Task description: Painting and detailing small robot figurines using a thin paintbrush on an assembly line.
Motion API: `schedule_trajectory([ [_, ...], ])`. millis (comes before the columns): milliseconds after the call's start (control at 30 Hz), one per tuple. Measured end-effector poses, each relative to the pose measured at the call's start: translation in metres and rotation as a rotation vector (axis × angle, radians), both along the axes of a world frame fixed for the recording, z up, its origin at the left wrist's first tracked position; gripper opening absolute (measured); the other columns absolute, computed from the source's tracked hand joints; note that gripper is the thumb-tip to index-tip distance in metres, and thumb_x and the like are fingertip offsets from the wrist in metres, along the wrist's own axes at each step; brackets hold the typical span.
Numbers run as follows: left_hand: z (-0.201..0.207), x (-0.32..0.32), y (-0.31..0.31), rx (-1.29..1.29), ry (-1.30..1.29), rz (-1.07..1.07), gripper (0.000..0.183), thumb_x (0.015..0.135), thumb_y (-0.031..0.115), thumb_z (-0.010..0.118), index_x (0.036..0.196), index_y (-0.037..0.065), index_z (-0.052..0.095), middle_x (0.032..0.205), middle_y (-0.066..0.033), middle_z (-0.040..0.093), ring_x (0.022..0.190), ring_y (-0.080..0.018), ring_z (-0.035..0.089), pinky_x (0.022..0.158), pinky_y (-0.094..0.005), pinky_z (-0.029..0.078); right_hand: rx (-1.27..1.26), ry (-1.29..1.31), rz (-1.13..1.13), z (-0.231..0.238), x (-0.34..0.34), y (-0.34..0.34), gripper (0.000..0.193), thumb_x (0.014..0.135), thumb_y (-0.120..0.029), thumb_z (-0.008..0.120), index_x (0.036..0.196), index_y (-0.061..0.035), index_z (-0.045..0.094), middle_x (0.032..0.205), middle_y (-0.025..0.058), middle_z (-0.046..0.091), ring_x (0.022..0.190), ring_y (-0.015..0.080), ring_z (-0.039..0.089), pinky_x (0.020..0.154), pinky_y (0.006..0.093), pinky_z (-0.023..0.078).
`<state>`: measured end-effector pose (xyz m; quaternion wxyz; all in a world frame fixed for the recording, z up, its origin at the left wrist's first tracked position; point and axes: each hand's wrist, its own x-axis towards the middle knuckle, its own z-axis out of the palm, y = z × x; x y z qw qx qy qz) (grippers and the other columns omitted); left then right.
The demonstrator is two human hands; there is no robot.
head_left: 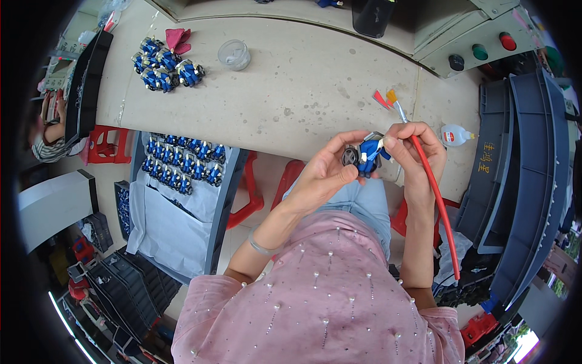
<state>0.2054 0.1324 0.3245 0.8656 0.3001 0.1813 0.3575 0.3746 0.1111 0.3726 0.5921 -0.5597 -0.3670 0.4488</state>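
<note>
Between the fingers of my left hand (327, 173) is a small blue figurine (368, 153) with a dark spoked wheel on its side, like a seated figure in a wheelchair. My right hand (418, 148) is closed around a long red-handled paintbrush (435, 188); its metal ferrule and orange-yellow bristles point up and away from me. The thumb and fingertips of this hand also touch the figurine's right side. A red pointed piece (381, 99) shows beside the bristles; what it belongs to is unclear. Both hands are just over the near table edge, above my lap.
On the worktable (267, 109) a cluster of similar figurines (163, 67) sits at far left, beside a crumpled red cloth (178, 40) and a clear cup (234, 54). A lined crate (176, 224) at left holds rows of figurines. A plastic bottle (456, 135) stands right, near stacked grey crates (521, 158).
</note>
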Motion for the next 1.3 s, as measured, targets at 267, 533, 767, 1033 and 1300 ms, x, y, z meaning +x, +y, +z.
schedule_trajectory([
  [267, -0.001, -0.002, 0.003, 0.027, 0.041, 0.054, 0.064, 0.082, 0.010, 0.071, 0.135, -0.001, 0.037, 0.120, -0.0118, 0.053, 0.105, -0.0222, 0.059, 0.084, -0.0309, 0.046, 0.052, -0.025, 0.027, -0.003, 0.000, -0.002, 0.016, 0.077, 0.006, 0.069, 0.087, 0.0000, 0.059, 0.088, 0.0080, 0.063, 0.084, 0.0127, 0.058, 0.077, 0.0254, 0.046],
  [533, 0.004, -0.002, 0.004, 0.080, 0.149, 0.166, 0.070, 0.072, 0.005, 0.079, 0.131, 0.002, 0.041, 0.124, -0.0105, 0.048, 0.108, -0.0170, 0.053, 0.090, -0.0286, 0.045, 0.046, -0.047, 0.021, -0.008, 0.002, -0.002, 0.016, 0.078, 0.007, 0.068, 0.088, -0.0001, 0.059, 0.089, 0.0088, 0.063, 0.087, 0.0136, 0.058, 0.081, 0.0263, 0.044],
  [767, 0.002, -0.003, 0.004, 0.189, 0.177, 0.211, 0.069, 0.070, -0.001, 0.078, 0.129, 0.005, 0.042, 0.126, -0.0085, 0.049, 0.115, -0.0149, 0.048, 0.096, -0.0311, 0.043, 0.040, 0.011, 0.022, -0.011, 0.001, -0.002, 0.016, 0.078, 0.009, 0.067, 0.088, 0.0003, 0.058, 0.089, 0.0098, 0.063, 0.087, 0.0141, 0.058, 0.081, 0.0265, 0.045],
  [1033, 0.001, -0.005, 0.003, 0.212, 0.180, 0.241, 0.071, 0.069, -0.002, 0.079, 0.129, 0.005, 0.041, 0.126, -0.0090, 0.048, 0.115, -0.0165, 0.048, 0.095, -0.0315, 0.043, 0.035, 0.021, 0.027, -0.011, -0.002, -0.001, 0.016, 0.079, 0.009, 0.066, 0.088, 0.0001, 0.058, 0.090, 0.0098, 0.063, 0.086, 0.0135, 0.058, 0.078, 0.0254, 0.046],
  [1300, 0.003, -0.006, 0.004, 0.192, 0.173, 0.240, 0.070, 0.070, -0.002, 0.079, 0.128, 0.004, 0.041, 0.126, -0.0101, 0.048, 0.113, -0.0161, 0.050, 0.095, -0.0313, 0.044, 0.018, 0.016, 0.026, -0.010, -0.003, 0.000, 0.015, 0.079, 0.008, 0.067, 0.088, -0.0003, 0.057, 0.090, 0.0084, 0.062, 0.086, 0.0126, 0.058, 0.078, 0.0248, 0.046],
])
